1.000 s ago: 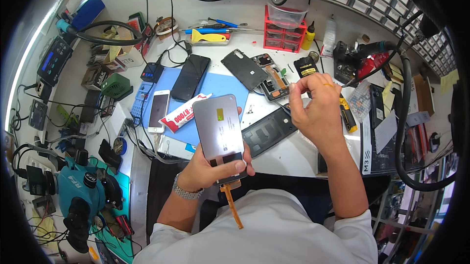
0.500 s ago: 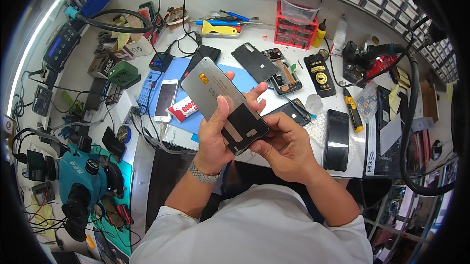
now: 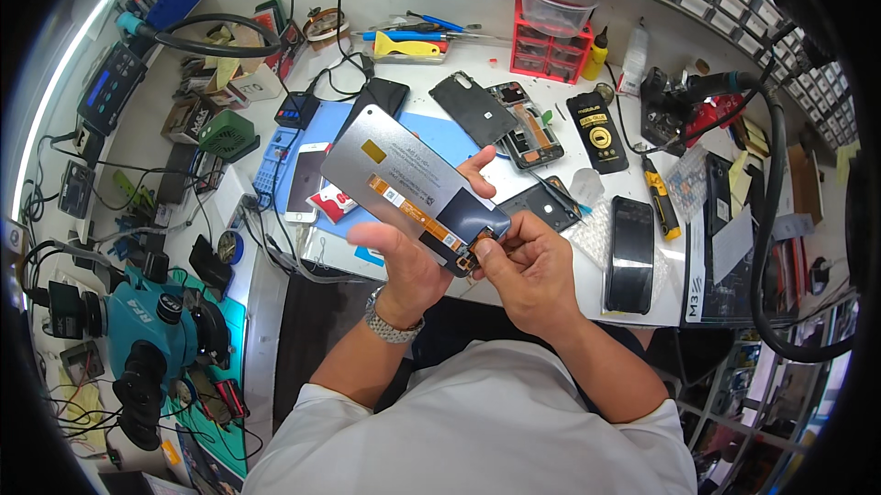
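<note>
Over the near edge of the desk, I hold a phone screen panel [image 3: 415, 160] with its silvery back facing up. An orange flex cable [image 3: 413, 212] runs along it toward a dark lower end. My left hand [image 3: 408, 279] cradles the panel from below, thumb raised off it to the left, fingertips showing past its right edge. At the lower right corner, my right hand [image 3: 532, 275] pinches the cable's connector end between thumb and fingers. Beyond lie a phone back cover [image 3: 473, 112] and an opened phone body [image 3: 528, 128].
A white phone [image 3: 307, 181] lies on the blue mat left of the panel. Tweezers [image 3: 567, 197] rest by a dark phone part. To the right are a black phone [image 3: 630, 255] and a yellow-black cutter [image 3: 661, 197]. A teal microscope [image 3: 165, 321] stands at left.
The panel has tilted further to the left, and its orange flex cable now shows. My left thumb has lifted off the panel. My right fingers have moved onto the cable's connector end.
</note>
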Demonstrator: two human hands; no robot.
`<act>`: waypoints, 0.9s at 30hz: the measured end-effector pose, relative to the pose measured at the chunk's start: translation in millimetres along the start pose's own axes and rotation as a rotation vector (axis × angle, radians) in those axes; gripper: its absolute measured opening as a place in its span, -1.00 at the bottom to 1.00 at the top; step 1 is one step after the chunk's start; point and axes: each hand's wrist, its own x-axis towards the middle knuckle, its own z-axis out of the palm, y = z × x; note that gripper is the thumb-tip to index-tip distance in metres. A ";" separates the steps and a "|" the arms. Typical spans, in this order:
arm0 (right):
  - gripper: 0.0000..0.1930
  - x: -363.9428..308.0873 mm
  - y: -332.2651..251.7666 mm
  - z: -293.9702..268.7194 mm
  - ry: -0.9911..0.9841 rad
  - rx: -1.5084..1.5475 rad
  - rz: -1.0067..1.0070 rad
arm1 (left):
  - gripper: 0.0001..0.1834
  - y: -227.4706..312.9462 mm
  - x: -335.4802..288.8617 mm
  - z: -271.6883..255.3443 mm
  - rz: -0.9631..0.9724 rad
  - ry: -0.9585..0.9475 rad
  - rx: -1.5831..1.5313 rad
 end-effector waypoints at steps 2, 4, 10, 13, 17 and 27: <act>-0.86 0.5 0.9 -2.4 0.009 -0.011 0.014 | -0.10 -0.2 -2.9 5.2 -0.006 0.029 0.136; -0.86 1.5 5.0 -6.2 0.016 -0.021 0.006 | -0.11 2.2 -2.2 10.5 -0.055 0.084 0.234; -0.82 4.3 1.2 -6.0 -0.176 0.154 -0.003 | -0.20 11.7 -3.1 10.1 -0.168 0.144 0.153; -0.76 1.3 1.0 -4.1 -0.139 0.090 0.071 | -0.07 16.3 -7.9 -1.9 -0.204 0.103 0.232; -0.71 1.4 18.4 -20.5 -0.114 0.270 0.017 | 0.15 52.9 15.3 -52.1 0.231 0.118 0.568; -0.38 -8.5 14.8 -21.6 -0.329 0.510 0.166 | -0.16 263.9 113.0 -276.3 -0.249 1.101 2.192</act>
